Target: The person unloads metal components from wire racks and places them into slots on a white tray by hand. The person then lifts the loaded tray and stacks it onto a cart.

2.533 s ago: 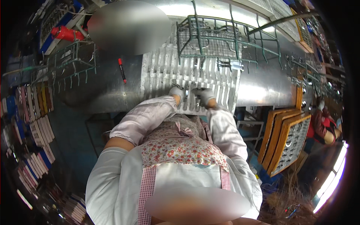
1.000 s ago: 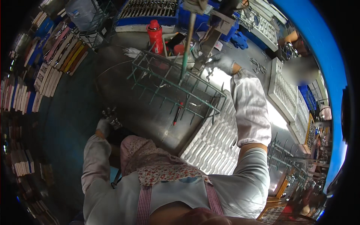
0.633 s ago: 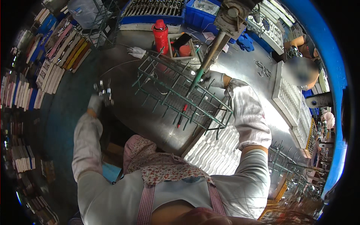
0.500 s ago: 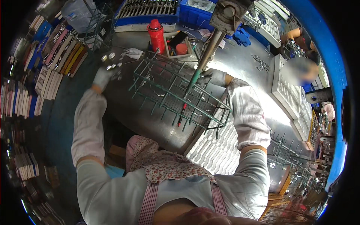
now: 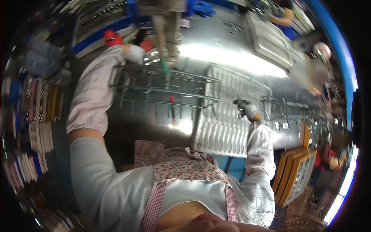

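My left hand [image 5: 135,53], in a pale glove, is closed round several shiny metal pieces [image 5: 152,57], blurred, at the far left end of a green wire rack [image 5: 170,88]. The rack stands in front of me on the metal table, beneath a post with a green lower end [image 5: 165,71]. My right hand [image 5: 249,110], gloved with dark fingertips, is over the right part of a white ridged tray [image 5: 224,127]. Its fingers are bent together beside a small shiny bit; what they hold cannot be made out. A red-and-black pen-like tool [image 5: 172,108] hangs at the rack's front.
A red bottle [image 5: 112,38] stands behind my left forearm. White trays [image 5: 268,38] lie at the far right, near another person's arm [image 5: 284,19]. Wooden-framed panels [image 5: 295,174] lean at the near right; stacked boards [image 5: 42,100] line the left.
My left hand has swung right and away from me with the metal pieces, to the rack's far side. My right hand has left the post and come nearer, over the white tray. The view has turned.
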